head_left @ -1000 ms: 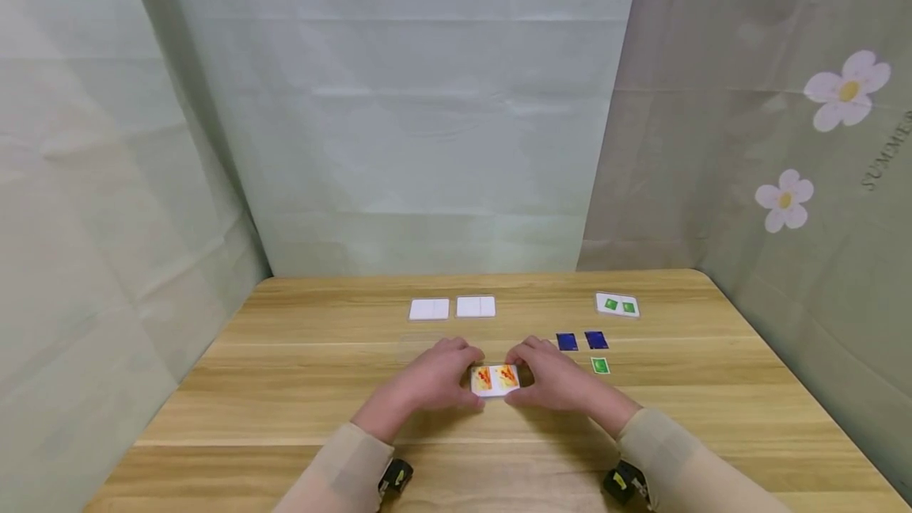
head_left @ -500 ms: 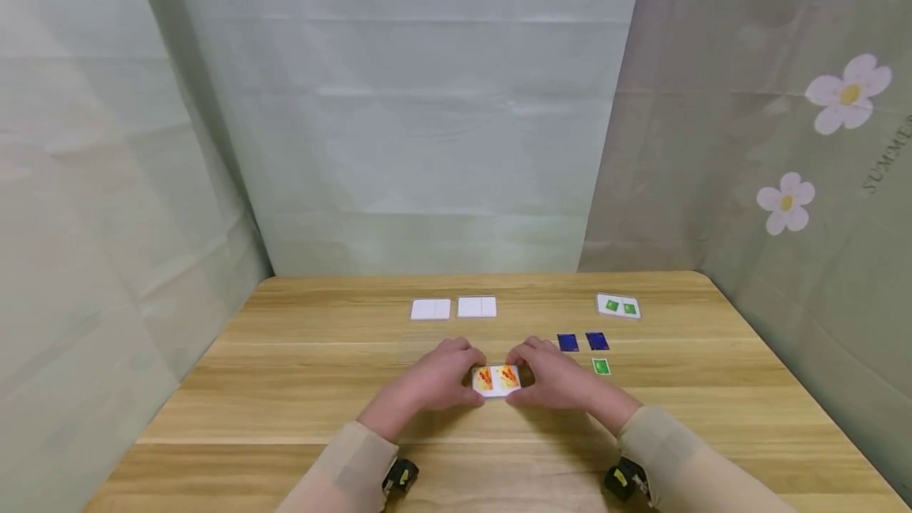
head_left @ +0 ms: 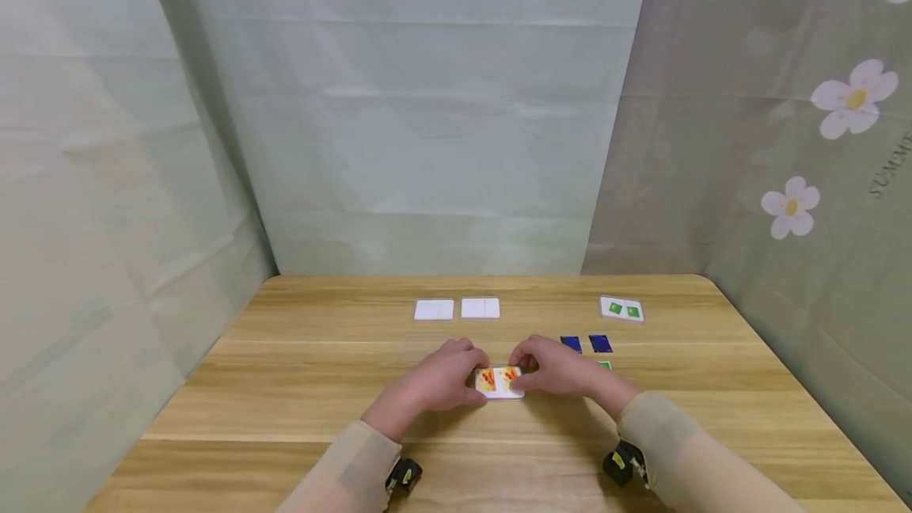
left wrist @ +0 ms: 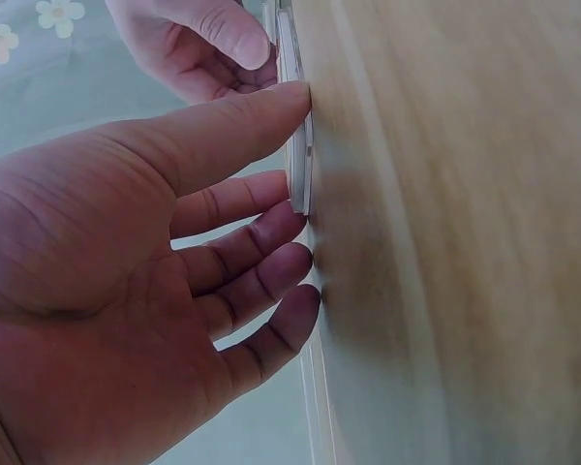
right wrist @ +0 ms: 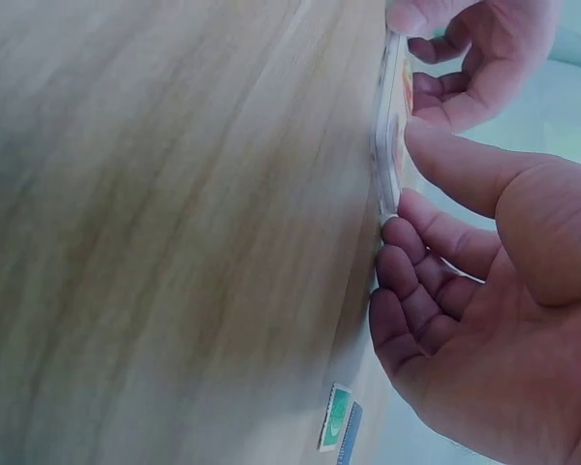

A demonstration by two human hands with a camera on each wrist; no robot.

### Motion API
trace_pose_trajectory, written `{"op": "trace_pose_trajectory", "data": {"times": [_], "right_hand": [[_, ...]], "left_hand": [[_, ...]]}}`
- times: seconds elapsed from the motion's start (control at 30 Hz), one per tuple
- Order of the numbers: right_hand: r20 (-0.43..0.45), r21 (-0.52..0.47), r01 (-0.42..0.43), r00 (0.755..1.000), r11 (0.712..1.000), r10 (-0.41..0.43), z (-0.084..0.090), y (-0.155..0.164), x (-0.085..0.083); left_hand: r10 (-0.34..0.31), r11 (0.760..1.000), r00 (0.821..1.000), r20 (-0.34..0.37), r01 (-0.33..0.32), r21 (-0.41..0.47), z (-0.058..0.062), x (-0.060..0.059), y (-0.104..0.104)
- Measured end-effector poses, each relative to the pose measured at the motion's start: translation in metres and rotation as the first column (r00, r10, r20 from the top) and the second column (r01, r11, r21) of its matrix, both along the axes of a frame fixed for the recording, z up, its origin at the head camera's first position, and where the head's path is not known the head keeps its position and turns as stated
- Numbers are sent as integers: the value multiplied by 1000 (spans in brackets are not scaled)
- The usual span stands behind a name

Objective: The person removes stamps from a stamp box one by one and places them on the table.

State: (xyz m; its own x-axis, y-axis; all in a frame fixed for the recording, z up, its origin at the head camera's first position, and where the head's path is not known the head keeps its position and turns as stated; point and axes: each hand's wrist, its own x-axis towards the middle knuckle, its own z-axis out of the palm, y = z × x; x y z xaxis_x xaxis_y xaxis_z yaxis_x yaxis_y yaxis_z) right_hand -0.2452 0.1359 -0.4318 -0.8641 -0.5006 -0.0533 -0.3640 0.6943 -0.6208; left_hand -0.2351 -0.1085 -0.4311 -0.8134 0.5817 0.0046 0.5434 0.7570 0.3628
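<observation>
In the head view, a white card [head_left: 501,395] with two orange-yellow stamps [head_left: 486,380] lies on the wooden table between my hands. My left hand [head_left: 447,377] grips its left end, thumb on the near edge and fingertips at the far side. With its thumb over the right stamp and a fingertip at the far edge, my right hand [head_left: 559,368] holds the other end. Seen edge-on in the left wrist view, the card [left wrist: 297,179] looks layered and thick. The right wrist view has my right thumb touching its face [right wrist: 397,145], other fingers curled below.
Two blank white cards [head_left: 434,309] lie at the back. A white card with two green stamps [head_left: 621,309] is at back right. Two dark blue stamps [head_left: 601,343] and a partly hidden green stamp [head_left: 606,365] lie beside the right hand. Faint clear sheets [head_left: 423,345] rest behind the left hand.
My right thumb has moved from the near edge of the card up onto the right stamp. The left hand keeps its grip, and the card stays about where it was.
</observation>
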Motion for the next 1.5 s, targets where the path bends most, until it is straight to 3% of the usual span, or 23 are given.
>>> {"op": "trace_pose_trajectory", "data": {"times": [0.77,1.17,1.5], "right_hand": [[-2,-35,16,1000,999,-16,-2,-3,-4],[23,-63,94,995,994,-93,-4,-6,-5],[-1,-120,98,995,988,-98,-2,1,-4]], "left_hand": [[8,1000,1000,7,-8,1,-1,-1,0],[12,1000,1000,18,-12,4,-2,-2,0],[19,1000,999,36,-19,2,-1,-1,0]]}}
